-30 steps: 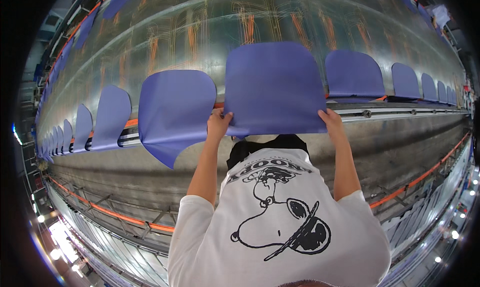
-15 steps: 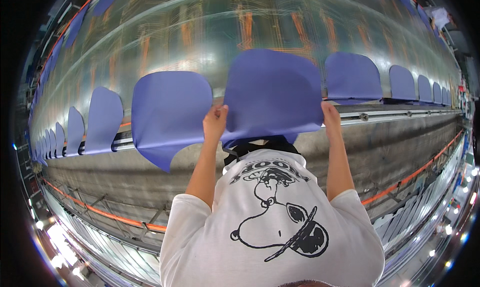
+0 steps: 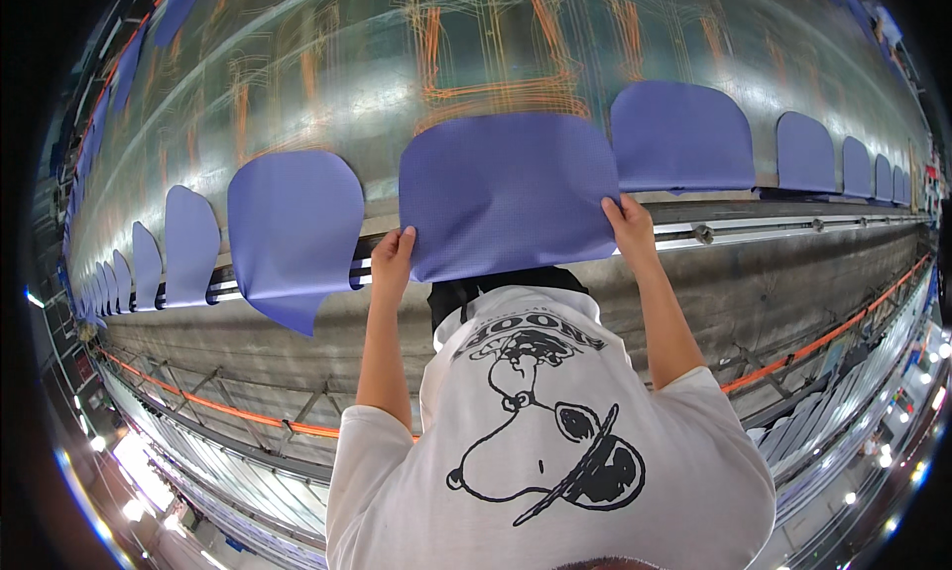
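Note:
A purple-blue fabric panel (image 3: 508, 193) with rounded far corners lies over the near edge of the long table in front of me. My left hand (image 3: 394, 256) pinches its left side near the front corner, thumb on top. On the opposite side, my right hand (image 3: 629, 225) grips the right edge the same way. The panel's surface is slightly rippled, and its near edge reaches my waist. Just left of it, another purple panel (image 3: 297, 213) droops over the table's edge with a folded corner hanging down. To the right rests a further panel (image 3: 681, 133), close beside the held one.
The long, shiny greenish table (image 3: 347, 84) carries orange marked outlines. Several more purple panels (image 3: 191, 238) line its near edge on both sides. A metal rail (image 3: 764, 228) runs along that edge. Behind me are an orange bar (image 3: 238, 431) and a rack of pale slats (image 3: 228, 481).
Both hands have shifted left relative to the view, and the held panel has come nearer and flatter on the table. More orange outline shows beyond its far edge.

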A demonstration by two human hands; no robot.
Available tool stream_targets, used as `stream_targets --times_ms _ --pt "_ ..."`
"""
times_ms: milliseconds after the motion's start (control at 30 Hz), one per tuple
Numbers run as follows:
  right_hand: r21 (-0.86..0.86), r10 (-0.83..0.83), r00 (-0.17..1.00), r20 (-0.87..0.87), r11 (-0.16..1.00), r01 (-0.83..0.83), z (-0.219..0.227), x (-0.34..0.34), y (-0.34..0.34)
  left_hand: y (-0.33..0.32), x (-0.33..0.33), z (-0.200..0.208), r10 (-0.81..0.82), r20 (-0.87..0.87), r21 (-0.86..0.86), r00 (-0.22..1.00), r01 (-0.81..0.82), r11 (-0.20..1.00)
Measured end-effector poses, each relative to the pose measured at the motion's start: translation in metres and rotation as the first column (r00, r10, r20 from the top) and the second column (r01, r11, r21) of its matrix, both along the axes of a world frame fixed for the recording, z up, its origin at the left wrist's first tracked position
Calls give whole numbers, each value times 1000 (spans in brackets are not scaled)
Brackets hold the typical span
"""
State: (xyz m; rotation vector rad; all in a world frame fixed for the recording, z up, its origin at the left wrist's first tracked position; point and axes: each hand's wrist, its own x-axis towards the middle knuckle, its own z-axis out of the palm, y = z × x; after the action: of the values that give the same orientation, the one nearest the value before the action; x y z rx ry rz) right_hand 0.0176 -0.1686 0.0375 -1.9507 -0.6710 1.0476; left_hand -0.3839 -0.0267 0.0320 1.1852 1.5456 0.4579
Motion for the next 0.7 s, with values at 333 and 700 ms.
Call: stream_targets --times_ms 333,700 --pt "-14 -61 997 41 998 61 -32 9 16 11 7 -16 244 155 -10 957 -246 969" --pt "102 -171 968 185 983 154 9 11 36 26 22 -1 305 256 125 918 -344 931"
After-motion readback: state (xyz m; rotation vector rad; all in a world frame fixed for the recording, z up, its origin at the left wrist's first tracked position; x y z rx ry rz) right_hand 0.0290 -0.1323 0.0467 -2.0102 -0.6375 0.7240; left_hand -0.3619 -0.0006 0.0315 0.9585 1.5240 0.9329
